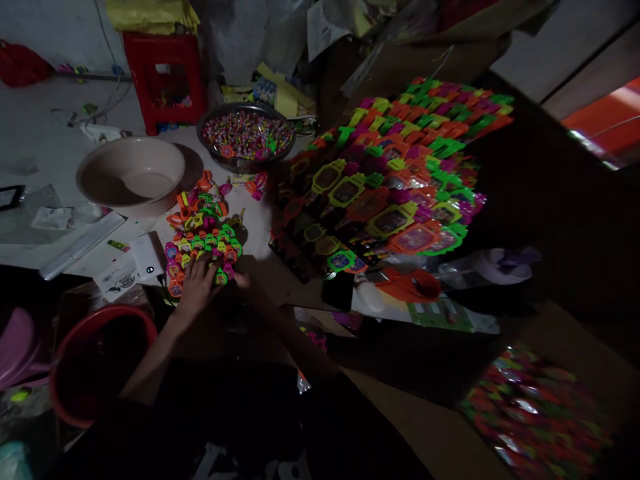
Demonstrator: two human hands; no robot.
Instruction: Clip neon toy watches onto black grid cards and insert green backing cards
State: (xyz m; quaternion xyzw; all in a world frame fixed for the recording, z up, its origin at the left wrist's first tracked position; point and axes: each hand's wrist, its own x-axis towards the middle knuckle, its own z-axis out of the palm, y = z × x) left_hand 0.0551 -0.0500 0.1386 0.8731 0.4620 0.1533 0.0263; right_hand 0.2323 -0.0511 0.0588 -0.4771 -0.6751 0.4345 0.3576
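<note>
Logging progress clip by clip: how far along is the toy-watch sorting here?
Done, it seems: a large stack of toy watches lies in rows on the right. In hand: the left hand rests on a smaller pile of watches; the right hand touches its near edge. Left: loose pieces by the pile and a metal bowl of small parts. The beige basin looks empty.

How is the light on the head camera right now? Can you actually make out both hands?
Head view: bright at the beige basin, dim below; left hand lit on the small toy pile, right hand mostly in shadow, slightly blurred.
</note>
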